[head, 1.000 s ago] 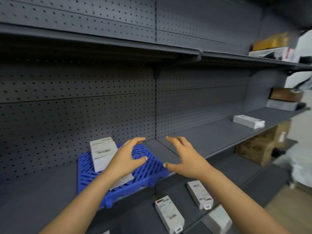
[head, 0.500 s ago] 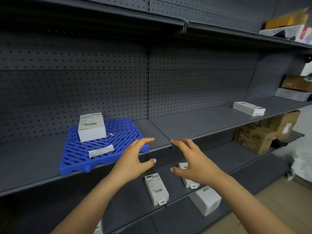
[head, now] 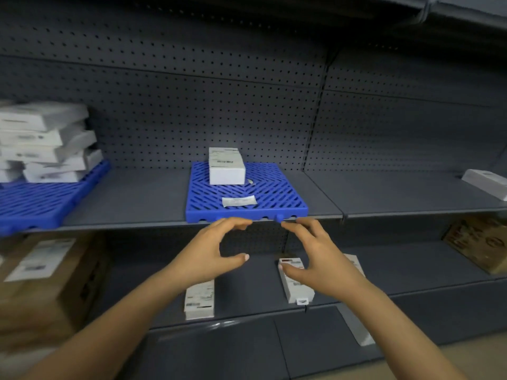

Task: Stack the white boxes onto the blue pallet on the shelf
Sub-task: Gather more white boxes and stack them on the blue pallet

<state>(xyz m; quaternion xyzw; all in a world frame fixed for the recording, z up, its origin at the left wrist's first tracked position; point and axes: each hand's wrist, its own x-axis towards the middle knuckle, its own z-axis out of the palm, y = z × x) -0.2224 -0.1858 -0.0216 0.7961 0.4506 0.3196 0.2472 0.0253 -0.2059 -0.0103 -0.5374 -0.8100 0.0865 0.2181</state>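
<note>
Far left on the shelf (head: 131,198), a blurred stack (head: 41,141) of white boxes sits on a left pallet (head: 35,207). The centre pallet (head: 277,196) holds one box (head: 226,165) at its back and seemingly a flat packet (head: 238,201). Just below its front edge, left hand (head: 208,256) and right hand (head: 321,261) hover empty, fingers loosely spread. Lower boxes (head: 199,300) lie beneath them.

1 white box (head: 226,166) flat at back of slatted blue pallet (head: 285,204) on mid shelf (head: 137,198).
</note>
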